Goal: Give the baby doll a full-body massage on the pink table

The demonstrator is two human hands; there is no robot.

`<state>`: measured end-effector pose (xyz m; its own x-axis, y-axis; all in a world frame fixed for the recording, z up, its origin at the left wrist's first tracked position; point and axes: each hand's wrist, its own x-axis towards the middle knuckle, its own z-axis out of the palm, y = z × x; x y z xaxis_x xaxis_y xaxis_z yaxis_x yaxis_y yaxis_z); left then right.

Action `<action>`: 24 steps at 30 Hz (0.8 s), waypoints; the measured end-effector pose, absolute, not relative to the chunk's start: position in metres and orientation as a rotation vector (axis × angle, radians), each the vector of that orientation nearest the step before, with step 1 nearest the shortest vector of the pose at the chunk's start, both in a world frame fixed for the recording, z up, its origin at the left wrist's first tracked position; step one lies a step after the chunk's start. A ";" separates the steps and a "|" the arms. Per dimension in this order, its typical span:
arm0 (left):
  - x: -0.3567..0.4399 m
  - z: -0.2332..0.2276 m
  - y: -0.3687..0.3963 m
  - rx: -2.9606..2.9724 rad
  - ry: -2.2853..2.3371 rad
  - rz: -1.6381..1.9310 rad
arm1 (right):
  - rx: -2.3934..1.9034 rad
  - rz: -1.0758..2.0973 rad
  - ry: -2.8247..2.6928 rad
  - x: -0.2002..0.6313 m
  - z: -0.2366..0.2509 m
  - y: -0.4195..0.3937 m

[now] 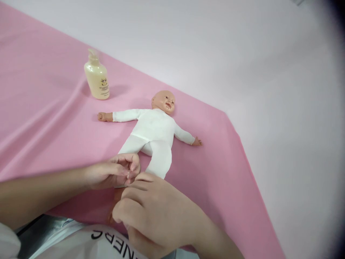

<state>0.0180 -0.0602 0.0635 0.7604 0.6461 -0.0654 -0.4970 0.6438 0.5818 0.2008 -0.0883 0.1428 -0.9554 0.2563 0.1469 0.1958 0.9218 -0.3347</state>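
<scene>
A baby doll (155, 126) with a white cloth body lies on its back, arms spread and head away from me. Over its lower legs, my left hand (115, 171) is closed, with the fingers curled toward the thumb. Close against it, my right hand (159, 212) is also closed, its back turned up and its knuckles bent. The two hands meet at the fingertips, and whatever may be between them is hidden. Below them, a bit of the doll's foot shows beside my right fingers; the rest is covered.
A pale yellow pump bottle (97, 81) stands upright beyond the doll's outstretched arm on the left. Under everything lies a pink cloth (215, 172), with folds at the left and an edge running down the right. A white surface (283, 126) borders it.
</scene>
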 end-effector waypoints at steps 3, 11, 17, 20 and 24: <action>0.018 0.061 -0.060 0.589 0.265 0.652 | -0.329 0.486 -2.903 0.201 0.143 -0.088; 0.018 0.060 -0.060 0.603 0.250 0.655 | -0.325 0.496 -2.900 0.199 0.144 -0.086; 0.017 0.058 -0.060 0.617 0.248 0.657 | -0.305 0.464 -2.902 0.198 0.143 -0.085; 0.017 0.057 -0.060 0.618 0.254 0.652 | -0.302 0.469 -2.896 0.198 0.142 -0.085; 0.017 0.058 -0.059 0.619 0.258 0.651 | -0.315 0.453 -2.893 0.197 0.142 -0.086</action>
